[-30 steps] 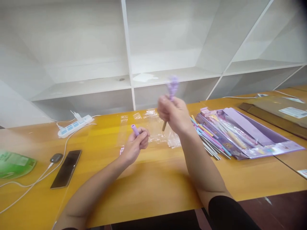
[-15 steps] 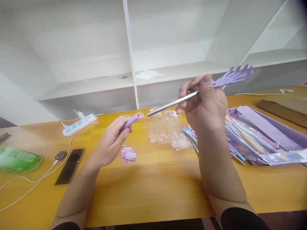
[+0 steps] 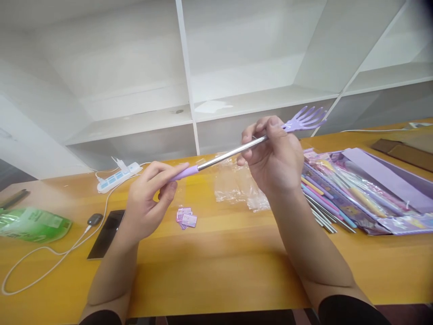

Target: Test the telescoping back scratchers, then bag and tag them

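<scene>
My right hand (image 3: 277, 158) grips a back scratcher (image 3: 233, 152) near its purple claw-shaped head (image 3: 306, 119), which points up and to the right. The bare metal rod slopes down leftward from that hand. Its lower end meets a purple handle sleeve (image 3: 186, 173), which my left hand (image 3: 149, 198) pinches between thumb and fingers. How far the rod sits inside the sleeve I cannot tell. Below the sleeve, a few small printed cards (image 3: 186, 218) lie stacked on the table. Crumpled clear plastic bags (image 3: 237, 185) lie behind, between the hands.
To the right are loose metal rods and coloured sleeves (image 3: 324, 203), beside a purple box (image 3: 372, 176) of wrapped scratchers. A phone (image 3: 104, 237), a power strip (image 3: 118, 177), white cables and a green pouch (image 3: 34, 225) occupy the left. White shelving (image 3: 243, 54) stands behind the table.
My right hand has turned the back scratcher from upright to a slant, rod end leftward. The purple sleeve in my left hand has tilted to the right, and the two parts now meet.
</scene>
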`<state>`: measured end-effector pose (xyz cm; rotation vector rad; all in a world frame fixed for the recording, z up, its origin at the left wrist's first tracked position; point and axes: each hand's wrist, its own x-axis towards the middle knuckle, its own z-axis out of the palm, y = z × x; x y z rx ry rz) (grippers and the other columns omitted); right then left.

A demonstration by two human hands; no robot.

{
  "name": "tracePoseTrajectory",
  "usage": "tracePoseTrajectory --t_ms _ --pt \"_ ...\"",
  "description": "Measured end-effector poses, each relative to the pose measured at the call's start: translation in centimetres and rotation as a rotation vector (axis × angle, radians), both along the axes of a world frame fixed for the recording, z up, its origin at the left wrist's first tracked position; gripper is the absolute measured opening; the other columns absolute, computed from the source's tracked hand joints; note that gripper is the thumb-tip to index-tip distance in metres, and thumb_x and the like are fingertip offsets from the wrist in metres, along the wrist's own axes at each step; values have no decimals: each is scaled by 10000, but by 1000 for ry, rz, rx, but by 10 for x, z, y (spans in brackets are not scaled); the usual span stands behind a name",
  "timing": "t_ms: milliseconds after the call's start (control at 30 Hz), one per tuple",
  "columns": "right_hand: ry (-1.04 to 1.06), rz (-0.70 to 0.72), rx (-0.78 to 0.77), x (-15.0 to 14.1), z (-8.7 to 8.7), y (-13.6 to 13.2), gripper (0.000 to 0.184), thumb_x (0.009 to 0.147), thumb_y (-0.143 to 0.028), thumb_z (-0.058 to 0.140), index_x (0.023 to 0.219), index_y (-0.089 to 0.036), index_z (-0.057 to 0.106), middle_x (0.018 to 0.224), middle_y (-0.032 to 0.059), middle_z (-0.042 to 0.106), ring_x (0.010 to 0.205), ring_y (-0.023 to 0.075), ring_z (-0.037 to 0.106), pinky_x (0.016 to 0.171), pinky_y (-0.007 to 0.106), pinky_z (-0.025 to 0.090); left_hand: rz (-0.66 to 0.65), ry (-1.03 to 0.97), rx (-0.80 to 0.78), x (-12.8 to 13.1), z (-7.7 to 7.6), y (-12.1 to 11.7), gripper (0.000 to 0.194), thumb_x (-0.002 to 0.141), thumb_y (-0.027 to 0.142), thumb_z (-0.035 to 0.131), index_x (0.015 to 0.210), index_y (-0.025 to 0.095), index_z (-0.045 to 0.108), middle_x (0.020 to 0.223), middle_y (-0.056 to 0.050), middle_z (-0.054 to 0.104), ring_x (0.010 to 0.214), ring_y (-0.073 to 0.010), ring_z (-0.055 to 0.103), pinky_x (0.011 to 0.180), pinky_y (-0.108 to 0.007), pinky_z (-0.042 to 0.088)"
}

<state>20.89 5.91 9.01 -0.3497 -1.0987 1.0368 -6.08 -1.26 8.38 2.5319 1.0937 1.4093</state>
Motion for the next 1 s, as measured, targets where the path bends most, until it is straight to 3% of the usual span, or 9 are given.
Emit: tracePoseTrajectory --t_ms 200,400,533,767,1000 --pt "-6 -57 36 -8 -5 0 421 965 -603 758 882 -266 520 832 -25 603 580 95 579 515 260 610 68 -38 73 3 0 2 516 1048 88 615 1451 393 722 1163 -52 709 939 -155 646 654 -277 504" --pt "-86 -134 101 -16 -7 -3 462 1010 -673 659 868 -269 486 853 -15 555 574 95 534 471 263 551 144 4 221 2 -3 5 531 1003 45 638 1403 375 752 1120 -35 719 754 -102 568 596 -259 463" --pt "-80 -146 118 -19 -9 -3 475 1011 -684 646 849 -264 496 854 -18 543 555 86 513 506 278 584 143 -2 251 4 -5 7 556 984 9 624 1394 360 755 1113 -36 724 754 -102 577 590 -259 447" --pt "-41 -69 149 -18 -9 -4 470 1005 -672 670 826 -258 537 855 -11 535 563 84 526 555 297 631 165 80 421 5 -6 9 626 946 -27 605 1431 351 722 1092 -41 725 744 -115 588 607 -278 474" --pt "-95 -32 154 -16 -7 -7 494 1012 -689 648 812 -257 516 856 -14 537 575 91 543 559 304 633 138 88 433 0 -7 13 605 945 1 613 1420 357 732 1108 -42 754 822 -138 681 638 -278 555"
